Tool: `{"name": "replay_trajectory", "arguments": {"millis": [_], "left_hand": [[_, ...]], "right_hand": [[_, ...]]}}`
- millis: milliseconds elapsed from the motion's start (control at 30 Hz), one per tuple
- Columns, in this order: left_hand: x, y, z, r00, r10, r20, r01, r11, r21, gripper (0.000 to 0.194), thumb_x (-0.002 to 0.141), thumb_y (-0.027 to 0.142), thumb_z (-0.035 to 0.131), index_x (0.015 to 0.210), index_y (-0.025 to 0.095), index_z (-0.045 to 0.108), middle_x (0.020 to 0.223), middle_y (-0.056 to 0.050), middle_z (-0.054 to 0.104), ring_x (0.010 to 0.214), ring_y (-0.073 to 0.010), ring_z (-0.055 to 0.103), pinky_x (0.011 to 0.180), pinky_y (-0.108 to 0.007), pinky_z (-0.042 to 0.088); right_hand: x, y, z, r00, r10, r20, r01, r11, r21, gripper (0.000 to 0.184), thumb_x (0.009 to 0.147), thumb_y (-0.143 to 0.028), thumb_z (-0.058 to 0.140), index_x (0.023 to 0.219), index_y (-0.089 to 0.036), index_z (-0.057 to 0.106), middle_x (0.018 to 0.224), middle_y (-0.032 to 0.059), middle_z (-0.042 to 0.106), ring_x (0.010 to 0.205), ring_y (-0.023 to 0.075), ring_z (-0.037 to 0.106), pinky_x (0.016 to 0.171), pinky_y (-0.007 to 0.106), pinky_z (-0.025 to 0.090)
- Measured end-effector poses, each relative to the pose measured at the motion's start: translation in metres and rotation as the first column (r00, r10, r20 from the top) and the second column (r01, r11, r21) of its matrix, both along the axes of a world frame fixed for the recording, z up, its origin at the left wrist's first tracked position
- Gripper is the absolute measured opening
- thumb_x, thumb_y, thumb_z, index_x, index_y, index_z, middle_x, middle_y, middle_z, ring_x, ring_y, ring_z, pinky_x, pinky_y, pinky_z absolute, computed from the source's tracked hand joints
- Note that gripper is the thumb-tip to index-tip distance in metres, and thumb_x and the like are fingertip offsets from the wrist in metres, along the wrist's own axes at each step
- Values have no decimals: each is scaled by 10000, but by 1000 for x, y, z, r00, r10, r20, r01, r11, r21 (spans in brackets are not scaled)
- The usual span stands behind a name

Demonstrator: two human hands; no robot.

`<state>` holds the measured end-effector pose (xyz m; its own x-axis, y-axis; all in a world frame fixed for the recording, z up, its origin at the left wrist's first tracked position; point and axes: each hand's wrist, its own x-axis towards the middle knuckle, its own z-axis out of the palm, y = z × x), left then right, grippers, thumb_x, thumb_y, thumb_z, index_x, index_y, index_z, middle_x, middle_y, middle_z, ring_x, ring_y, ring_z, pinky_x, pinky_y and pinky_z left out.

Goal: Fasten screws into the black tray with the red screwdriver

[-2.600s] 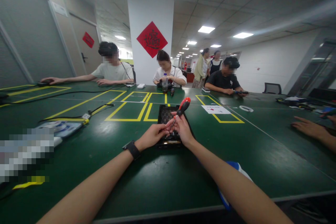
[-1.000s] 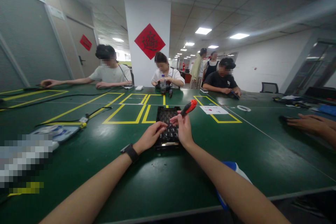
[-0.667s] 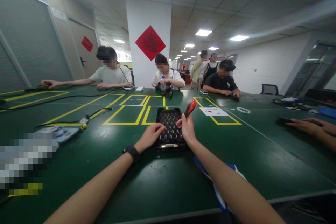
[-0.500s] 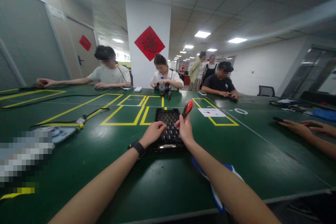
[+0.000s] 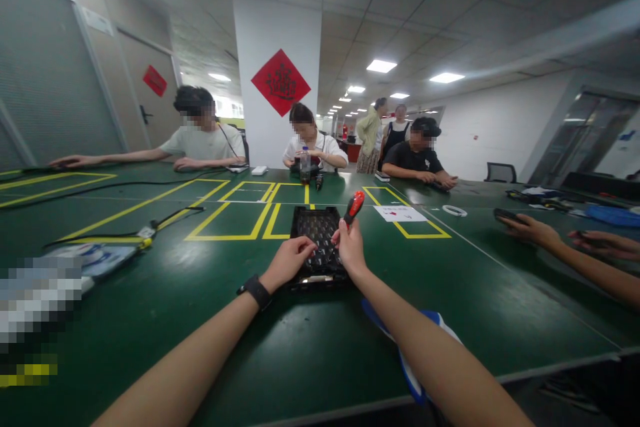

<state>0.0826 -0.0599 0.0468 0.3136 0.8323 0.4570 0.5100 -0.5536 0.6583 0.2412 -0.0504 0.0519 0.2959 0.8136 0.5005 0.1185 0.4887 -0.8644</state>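
A red-and-black screwdriver (image 5: 355,207) is gripped in my right hand (image 5: 352,250), its handle tilted up and to the right. The shaft and tip cannot be made out. In front of me on the table lies a shallow black case (image 5: 321,219) with rows of small bits or fittings inside. My right hand is over its right side. Over the left side, my left hand (image 5: 289,263) has thumb and fingertips drawn together in a pinch. Whatever may be between them is too small to see. The two hands are apart.
Yellow tape outlines (image 5: 227,237) mark the green table (image 5: 215,333). A blue-and-white item (image 5: 435,320) lies under my right forearm. A paper sheet (image 5: 400,213) and a white ring (image 5: 454,211) lie farther right. Another person's hands (image 5: 537,232) hold a dark object at right. Cables and pouches lie left.
The hands were together at the screwdriver's shaft over the case; they have since parted to its two sides. The right hand kept the screwdriver. The view has shifted slightly.
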Motion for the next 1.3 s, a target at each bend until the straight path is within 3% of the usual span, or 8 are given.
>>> {"name": "replay_trajectory", "arguments": {"millis": [600,900,1300], "left_hand": [[0,1,-2,1000,3,7,-3,1000,5,303,779,394,452,761,145,624,645,-15,604,594,-137,517,566,-237,362],[0,6,-7,998,-28,59,28,1000,-6,201,716,307,555,822,149,620,755,-33,626,685,-143,551,650,-260,428],[-2,11,-12,992,-119,37,120,992,-27,263,634,247,648,880,159,615,788,-33,636,731,-149,565,686,-273,442]], "right_hand": [[-1,1,-2,999,26,-39,-27,999,-21,301,800,-482,411,877,-193,449,531,-44,518,437,95,489,398,187,379],[-5,-2,3,964,54,-261,-43,998,45,303,800,-478,394,925,-204,424,548,-61,498,425,70,465,374,164,367],[-8,-2,1,885,145,-443,-135,989,54,321,791,-490,406,957,-215,399,587,-49,482,517,94,520,407,172,386]]}}
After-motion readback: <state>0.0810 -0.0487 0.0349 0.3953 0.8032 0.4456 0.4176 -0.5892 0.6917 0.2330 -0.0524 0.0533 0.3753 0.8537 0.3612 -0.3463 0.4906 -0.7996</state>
